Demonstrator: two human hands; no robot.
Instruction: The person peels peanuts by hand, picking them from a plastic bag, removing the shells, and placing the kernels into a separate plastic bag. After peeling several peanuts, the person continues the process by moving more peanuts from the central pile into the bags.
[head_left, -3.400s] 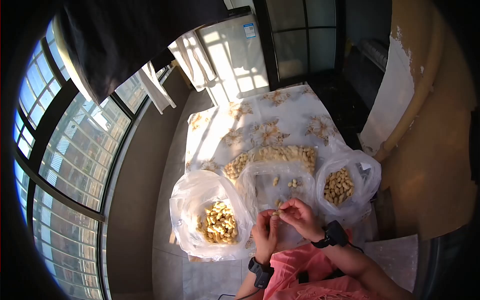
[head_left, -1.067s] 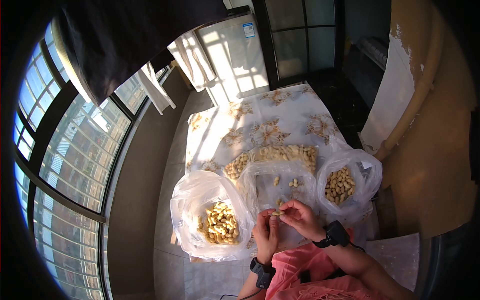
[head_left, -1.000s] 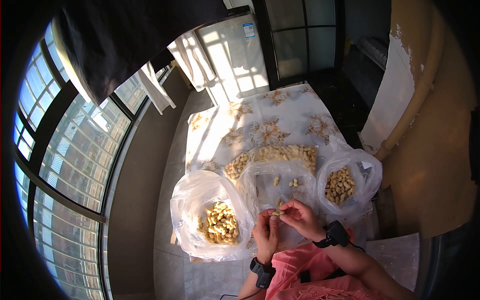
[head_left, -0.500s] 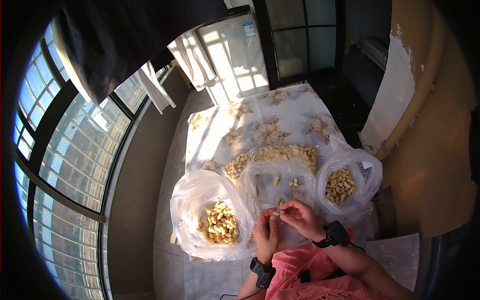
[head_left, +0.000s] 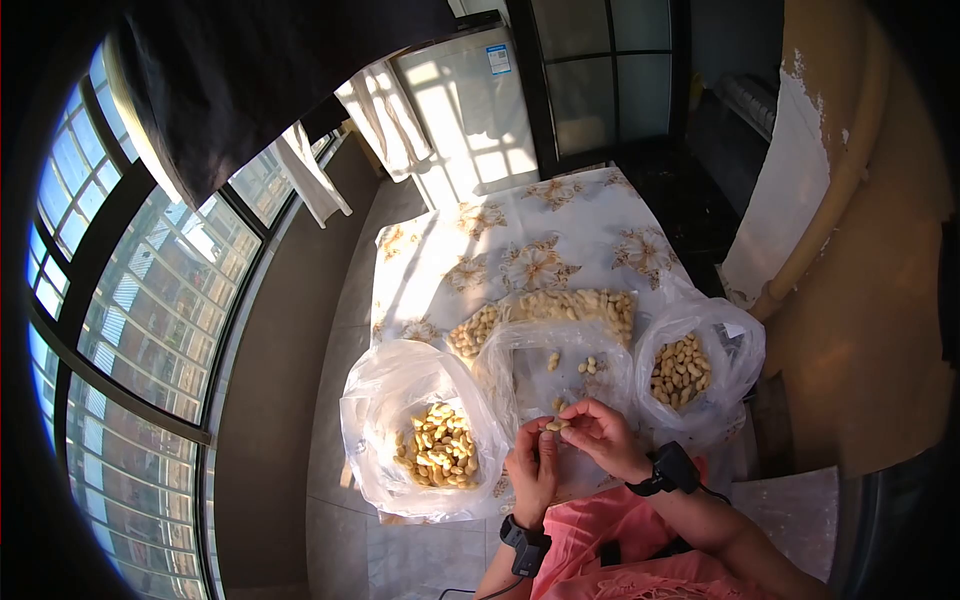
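Observation:
Between my two hands is a peanut (head_left: 556, 425), pinched at both ends at the near edge of the table. My left hand (head_left: 531, 465) has its thumb and fingers closed on one end. From the right, my right hand (head_left: 603, 438) grips the other end with its fingertips. Just beyond the fingers lies the middle plastic bag (head_left: 510, 365), with a few loose peanuts (head_left: 590, 366) in it. The left plastic bag (head_left: 372, 400) holds a heap of sunlit peanuts (head_left: 440, 446). More peanuts (head_left: 681, 371) sit in the right plastic bag (head_left: 742, 355).
A long, full bag of peanuts (head_left: 565, 308) lies behind the middle bag on the flowered tablecloth (head_left: 540, 225). Barred windows (head_left: 160, 320) run along the left. A white appliance (head_left: 470, 110) stands beyond the table, and a pipe (head_left: 835, 200) runs down the right wall.

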